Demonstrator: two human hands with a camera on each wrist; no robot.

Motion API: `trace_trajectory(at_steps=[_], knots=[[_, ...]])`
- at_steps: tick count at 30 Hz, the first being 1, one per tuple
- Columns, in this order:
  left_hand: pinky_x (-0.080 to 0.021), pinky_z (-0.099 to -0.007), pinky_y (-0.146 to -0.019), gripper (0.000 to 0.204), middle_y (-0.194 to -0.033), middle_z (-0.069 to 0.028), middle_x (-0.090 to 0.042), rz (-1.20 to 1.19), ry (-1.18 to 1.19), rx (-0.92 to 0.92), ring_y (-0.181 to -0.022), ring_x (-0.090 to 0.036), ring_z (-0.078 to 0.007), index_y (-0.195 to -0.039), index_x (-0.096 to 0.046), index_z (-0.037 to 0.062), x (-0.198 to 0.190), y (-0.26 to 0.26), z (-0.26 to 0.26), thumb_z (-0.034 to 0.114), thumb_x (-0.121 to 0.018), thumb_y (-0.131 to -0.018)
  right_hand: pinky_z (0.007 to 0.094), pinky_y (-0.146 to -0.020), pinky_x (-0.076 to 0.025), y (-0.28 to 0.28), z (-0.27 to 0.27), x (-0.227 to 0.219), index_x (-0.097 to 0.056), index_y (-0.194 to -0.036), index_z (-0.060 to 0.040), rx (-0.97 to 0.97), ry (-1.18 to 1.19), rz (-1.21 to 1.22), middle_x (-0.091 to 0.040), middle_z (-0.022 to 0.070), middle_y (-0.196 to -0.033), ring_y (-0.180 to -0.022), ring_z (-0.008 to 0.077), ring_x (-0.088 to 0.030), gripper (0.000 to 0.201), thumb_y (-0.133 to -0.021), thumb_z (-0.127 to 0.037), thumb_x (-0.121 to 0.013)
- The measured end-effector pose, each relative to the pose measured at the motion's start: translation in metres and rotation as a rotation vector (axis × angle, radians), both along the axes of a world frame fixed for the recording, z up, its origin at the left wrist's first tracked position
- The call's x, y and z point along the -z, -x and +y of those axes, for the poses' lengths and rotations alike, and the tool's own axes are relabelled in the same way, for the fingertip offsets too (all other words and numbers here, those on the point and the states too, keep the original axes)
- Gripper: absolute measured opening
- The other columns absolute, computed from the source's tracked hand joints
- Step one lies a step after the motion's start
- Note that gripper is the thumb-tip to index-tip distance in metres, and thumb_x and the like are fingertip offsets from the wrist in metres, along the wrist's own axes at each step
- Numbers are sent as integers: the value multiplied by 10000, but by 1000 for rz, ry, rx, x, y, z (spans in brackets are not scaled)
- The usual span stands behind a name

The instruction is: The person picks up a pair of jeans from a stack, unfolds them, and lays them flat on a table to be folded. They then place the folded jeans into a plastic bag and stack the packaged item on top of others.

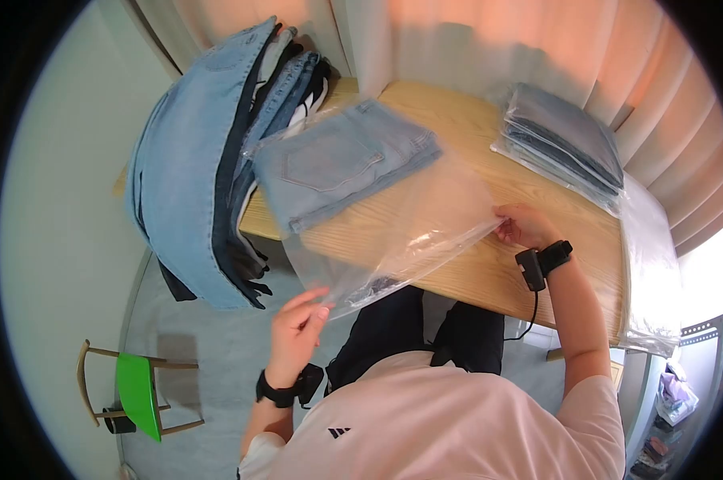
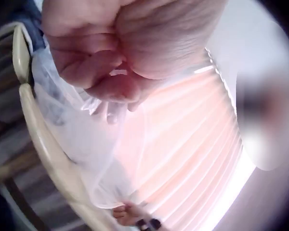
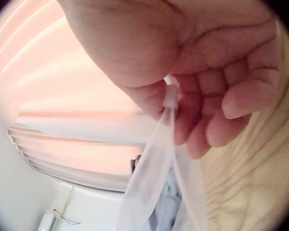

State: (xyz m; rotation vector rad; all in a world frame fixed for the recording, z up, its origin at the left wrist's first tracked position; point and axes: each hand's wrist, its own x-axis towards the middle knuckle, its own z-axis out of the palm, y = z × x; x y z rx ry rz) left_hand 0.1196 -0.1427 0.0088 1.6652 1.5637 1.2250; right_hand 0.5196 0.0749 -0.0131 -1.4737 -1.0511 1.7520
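Folded light-blue jeans (image 1: 321,164) lie on the wooden table inside a clear plastic bag (image 1: 425,216). The bag's loose end spreads toward the person and hangs past the table's front edge. My left hand (image 1: 296,324) pinches one corner of that end between thumb and fingers, off the front edge. At the opposite corner, my right hand (image 1: 524,226) pinches the plastic over the table. The right wrist view shows the bag's edge (image 3: 171,96) held between thumb and index finger, the other fingers loosely curled.
A tall pile of jeans (image 1: 193,152) drapes over the table's left end. Bagged folded garments (image 1: 565,132) are stacked at the back right, and clear plastic bags (image 1: 649,264) lie over the right edge. A green-seated chair (image 1: 137,396) stands on the floor at left. Curtains (image 1: 489,48) hang behind.
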Motion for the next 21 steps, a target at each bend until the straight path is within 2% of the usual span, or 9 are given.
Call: trace_trajectory(at_steps=[2, 4, 6, 7, 13, 15, 16, 18, 21], knots=[[-391, -209, -405, 164, -944, -87, -676, -226, 89, 62, -452, -480, -57, -975, -665, -5, -12, 12, 5, 67, -539, -900, 223, -547, -469, -3, 9, 5, -590, -872, -61, -154, -36, 270, -614, 41, -802, -658, 117, -577, 138, -900, -195, -578], [-382, -205, -406, 202, -921, -77, -681, -220, -7, 18, -453, -478, -52, -963, -672, 8, -47, 27, 25, 51, -486, -897, 217, -557, -462, 8, 19, -28, -573, -857, -68, -120, -171, 442, -615, 32, -777, -647, 104, -565, 135, -928, -172, -525], [-349, -196, -425, 241, -824, -47, -675, -85, -62, -88, -443, -462, -54, -919, -672, 37, -104, 37, 47, 167, -469, -917, 203, -534, -452, 35, 24, -85, -556, -867, -61, 57, -228, 564, -619, 30, -769, -642, 91, -562, 95, -924, -133, -528], [-351, -200, -464, 249, -781, -33, -654, 91, -100, -62, -472, -469, -56, -909, -654, 39, -128, 52, 60, 220, -484, -924, 198, -531, -454, 45, 28, -111, -552, -879, -50, 32, -233, 584, -621, 39, -785, -638, 87, -557, 99, -922, -137, -532], [-336, -200, -514, 312, -774, -10, -629, 133, -390, -153, -557, -468, -43, -861, -640, 56, -243, 110, 132, 327, -502, -933, 195, -566, -482, 54, 74, -249, -557, -923, -3, -212, -447, 587, -624, 80, -887, -613, 83, -538, 129, -917, -130, -534], [-331, -197, -523, 313, -734, 5, -602, 231, -491, -214, -555, -457, -40, -863, -644, 67, -290, 110, 128, 345, -516, -927, 214, -648, -506, 31, 111, -288, -563, -991, 25, -262, -687, 578, -634, 118, -983, -739, 133, -600, 173, -919, -129, -526], [-328, -196, -526, 312, -714, 14, -586, 292, -531, -243, -551, -450, -39, -863, -644, 71, -312, 113, 126, 353, -525, -924, 214, -648, -506, 33, 99, -306, -563, -991, 25, -262, -697, 575, -634, 118, -983, -739, 133, -600, 173, -919, -129, -526], [-347, -213, -541, 337, -736, 15, -604, 352, -565, -216, -552, -477, -47, -875, -660, 76, -345, 122, 126, 390, -540, -904, 167, -407, -475, 44, 55, -361, -586, -891, -13, -14, -666, 524, -667, 49, -804, -523, 74, -572, 221, -943, -193, -468], [-304, -176, -527, 291, -695, 53, -554, 331, -665, -214, -547, -414, -9, -933, -658, 85, -398, 142, 128, 355, -552, -911, 177, -430, -481, 43, 4, -411, -571, -748, -51, -37, -946, 512, -666, 52, -818, -523, 70, -558, 257, -940, -176, -456]])
